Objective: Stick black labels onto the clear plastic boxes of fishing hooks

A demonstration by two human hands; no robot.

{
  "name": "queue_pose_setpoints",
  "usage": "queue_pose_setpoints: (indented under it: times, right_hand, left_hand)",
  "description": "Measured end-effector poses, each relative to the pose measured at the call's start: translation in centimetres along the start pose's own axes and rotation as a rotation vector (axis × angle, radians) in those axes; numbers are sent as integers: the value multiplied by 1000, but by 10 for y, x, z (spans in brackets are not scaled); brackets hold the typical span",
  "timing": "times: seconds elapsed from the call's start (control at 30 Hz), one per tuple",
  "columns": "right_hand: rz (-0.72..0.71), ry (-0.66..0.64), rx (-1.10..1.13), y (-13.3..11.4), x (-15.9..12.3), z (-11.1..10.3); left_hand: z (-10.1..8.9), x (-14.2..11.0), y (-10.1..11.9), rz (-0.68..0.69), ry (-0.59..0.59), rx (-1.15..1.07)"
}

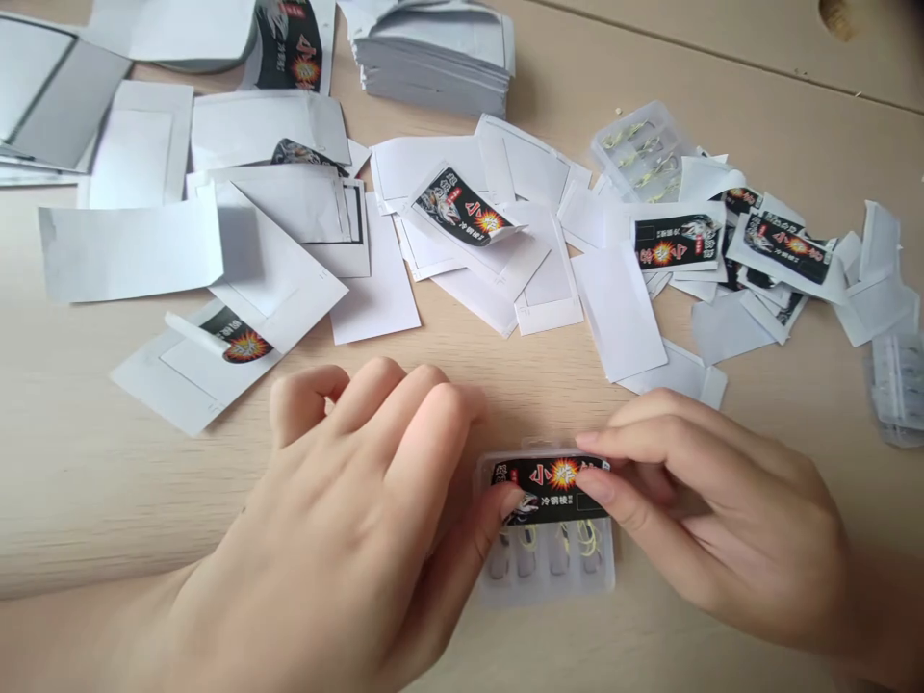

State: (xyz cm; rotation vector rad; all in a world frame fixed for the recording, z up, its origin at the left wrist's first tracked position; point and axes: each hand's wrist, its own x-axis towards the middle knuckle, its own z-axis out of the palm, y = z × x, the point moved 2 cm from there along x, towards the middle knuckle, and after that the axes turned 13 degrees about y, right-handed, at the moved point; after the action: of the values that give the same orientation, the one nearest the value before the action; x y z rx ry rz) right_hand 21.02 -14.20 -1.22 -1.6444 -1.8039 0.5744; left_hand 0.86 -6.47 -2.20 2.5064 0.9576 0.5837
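A small clear plastic box [549, 568] of fish hooks lies on the wooden table near the front edge. A black label sticker [552, 481] with red and white print lies across its top half. My left hand [346, 539] rests at the box's left side, thumb tip pressed on the sticker's left end, the other fingers curled. From the right, my right hand [707, 520] reaches in with its fingertips pinching and pressing the sticker's right end.
Several white sticker backing sheets [274, 260] and loose black labels [679, 241] litter the table beyond the hands. A stack of sheets [440, 58] sits at the back. More clear hook boxes lie at back right [642, 149] and the right edge [899, 385].
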Motion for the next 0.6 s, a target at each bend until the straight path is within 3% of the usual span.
queue_pose_setpoints:
  times: [0.13, 0.33, 0.43, 0.6]
  right_hand:
    - [48, 42, 226, -1, -1, 0]
    - [428, -106, 839, -2, 3, 9]
    - [499, -153, 942, 2, 5, 12]
    - [499, -221, 1024, 3, 6, 12]
  left_hand:
    - [-9, 8, 3, 48, -99, -70]
    - [-18, 17, 2, -118, -240, -324]
    - [-18, 19, -1, -158, -260, -353]
    - [-19, 18, 0, -218, -258, -324]
